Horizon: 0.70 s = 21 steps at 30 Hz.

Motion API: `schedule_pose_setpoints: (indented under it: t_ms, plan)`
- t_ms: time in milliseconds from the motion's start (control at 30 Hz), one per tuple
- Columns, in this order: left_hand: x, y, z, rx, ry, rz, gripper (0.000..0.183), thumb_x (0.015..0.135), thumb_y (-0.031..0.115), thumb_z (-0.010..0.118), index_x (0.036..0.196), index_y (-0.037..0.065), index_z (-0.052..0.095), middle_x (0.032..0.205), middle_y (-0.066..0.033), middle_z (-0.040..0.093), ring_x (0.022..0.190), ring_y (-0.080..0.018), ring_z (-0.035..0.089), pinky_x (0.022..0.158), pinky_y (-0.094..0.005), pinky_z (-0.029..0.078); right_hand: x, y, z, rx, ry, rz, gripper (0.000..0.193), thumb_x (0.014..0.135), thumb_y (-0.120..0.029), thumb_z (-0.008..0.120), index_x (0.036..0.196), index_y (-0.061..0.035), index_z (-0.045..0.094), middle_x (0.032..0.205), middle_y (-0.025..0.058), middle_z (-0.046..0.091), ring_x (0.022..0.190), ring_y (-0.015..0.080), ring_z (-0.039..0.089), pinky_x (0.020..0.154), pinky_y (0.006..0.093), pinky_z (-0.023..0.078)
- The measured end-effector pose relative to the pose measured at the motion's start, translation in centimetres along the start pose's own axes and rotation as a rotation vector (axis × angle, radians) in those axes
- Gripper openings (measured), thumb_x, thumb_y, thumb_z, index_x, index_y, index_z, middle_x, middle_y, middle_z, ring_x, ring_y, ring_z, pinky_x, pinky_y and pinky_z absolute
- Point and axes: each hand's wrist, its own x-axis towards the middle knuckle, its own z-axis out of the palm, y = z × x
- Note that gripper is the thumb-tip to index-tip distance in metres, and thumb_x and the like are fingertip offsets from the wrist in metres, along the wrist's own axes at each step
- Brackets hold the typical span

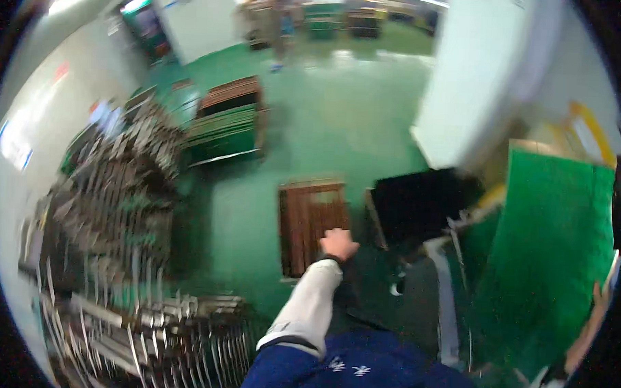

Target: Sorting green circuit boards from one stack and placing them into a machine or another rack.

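Observation:
At the right, a large green panel (555, 230) stands tilted beside me. My right hand (597, 300) is closed on its right edge, partly cut off by the rim of the picture. Ahead, my left arm in a white sleeve reaches out, and my left hand (339, 244) overlaps the right edge of a brown slatted rack (310, 214) on the floor. Its fingers look curled but are blurred, and I cannot tell whether they touch the rack.
Metal racks (118, 208) crowd the left side. A cart of upright green and brown panels (224, 126) stands farther ahead. Right of the slatted rack is a black-topped box (423, 201), near a white pillar (472, 76). A person (265, 18) stands at the far end.

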Motion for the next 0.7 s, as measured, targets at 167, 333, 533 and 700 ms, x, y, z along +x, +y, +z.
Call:
schedule_pose_setpoints:
  t_ms: [167,333,533,700]
  plan:
    - [0.2,-0.4,1.3,0.021,0.147,0.086,0.050,0.077,0.047,0.068,0.107,0.007,0.072,0.114,-0.0157,0.067,0.111,-0.0385,0.062,0.086,-0.0538,0.054,-1.1,3.2,4.6,0.662,0.360,0.351,0.042,0.094,-0.031,0.065,0.127,-0.0038,0.060,0.127,0.0106,0.062,0.113,0.0290,0.057,0.100,0.0457,0.046]
    - [0.8,-2.1,2.5,-0.010,0.177,0.033,0.053,0.078,0.049,0.068,0.108,0.006,0.069,0.119,-0.0144,0.062,0.115,-0.0405,0.055,0.092,-0.0529,0.049,-0.6,7.1,9.7,1.590,0.586,0.616,0.036,0.093,-0.024,0.068,0.122,-0.0045,0.060,0.118,0.0095,0.066,0.101,0.0284,0.062,0.093,0.0455,0.051]
    - [1.5,-0.2,3.1,0.068,0.109,0.079,0.058,0.079,0.051,0.071,0.113,0.004,0.066,0.120,-0.0169,0.062,0.117,-0.0417,0.054,0.094,-0.0512,0.050,-4.2,18.2,18.8,2.065,0.202,0.695,0.017,0.089,-0.012,0.071,0.101,-0.0091,0.058,0.100,0.0064,0.063,0.087,0.0231,0.059,0.082,0.0378,0.054]
    - [2.0,-1.8,3.0,0.082,0.154,0.042,0.062,0.078,0.053,0.070,0.119,0.006,0.065,0.125,-0.0156,0.060,0.120,-0.0393,0.054,0.095,-0.0512,0.049,-4.3,8.8,22.4,2.038,0.431,1.024,0.024,0.093,-0.012,0.067,0.108,-0.0059,0.049,0.100,0.0109,0.058,0.090,0.0260,0.056,0.085,0.0368,0.055]
